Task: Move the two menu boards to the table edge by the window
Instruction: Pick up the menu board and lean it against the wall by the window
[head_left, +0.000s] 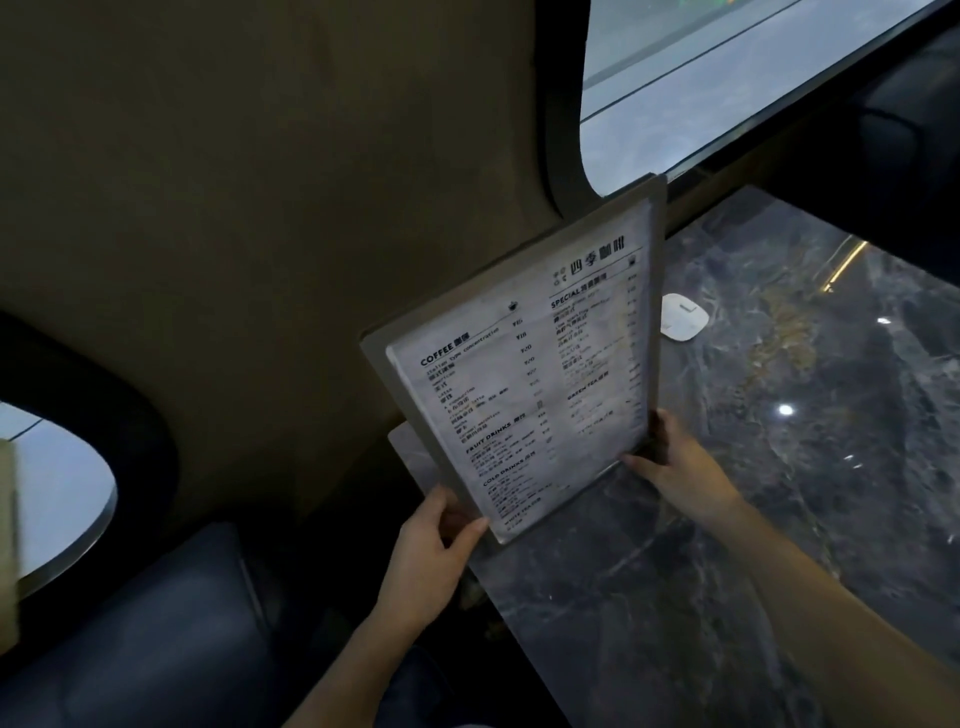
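Both bare hands hold one grey-framed printed menu board: the left hand has its grip closed on the lower corner, thumb across the front, and the right hand has its grip pinching the lower right edge. It stands tilted above the dark marbled stone table. A second grey board peeks out behind. Beyond sit a white rounded device and the window.

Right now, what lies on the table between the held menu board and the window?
In the head view, only a small white puck-like device sits on the marble table beyond the menu board, short of the window; otherwise that stretch is bare.
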